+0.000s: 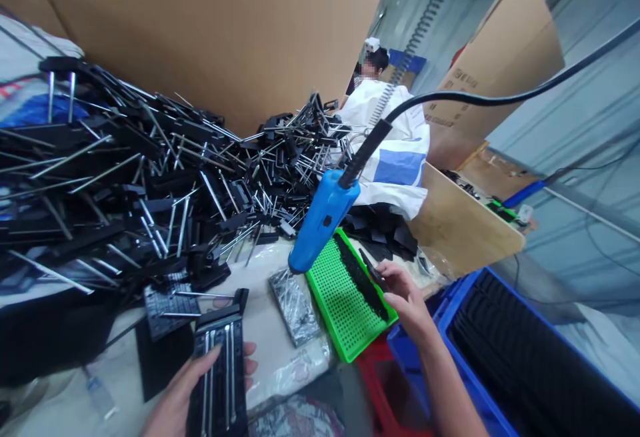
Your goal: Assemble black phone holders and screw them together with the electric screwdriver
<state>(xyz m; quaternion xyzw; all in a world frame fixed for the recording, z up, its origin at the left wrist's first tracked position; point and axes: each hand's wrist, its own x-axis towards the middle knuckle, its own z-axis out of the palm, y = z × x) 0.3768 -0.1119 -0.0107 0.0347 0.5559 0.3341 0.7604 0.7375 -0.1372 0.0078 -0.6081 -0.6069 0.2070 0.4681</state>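
- Head view, left hand (183,387): it is wrapped round a long black plastic channel with silver metal rods (216,363), thumb over the near side, fingers curled round the far edge. This channel stands low in the view, left of centre.
- At the channel's far end, a black end block with two silver rods (241,300) points its rods leftward. A firm, level hold should serve best, since a tilt could let loose rods slide.
- Right hand (410,303): thumb and fingers appear to pinch a thin dark strip (373,270) above the right edge of a green perforated plastic basket (343,320). Whether anything else sits in the fingers I cannot tell.
- Small black parts (361,280) lie along the basket's right side; taking one by its edge would probably keep the others in place.
- A blue cylindrical power tool (320,223) hangs between the hands on a black cable (465,97); the right wrist is best kept clear of it.
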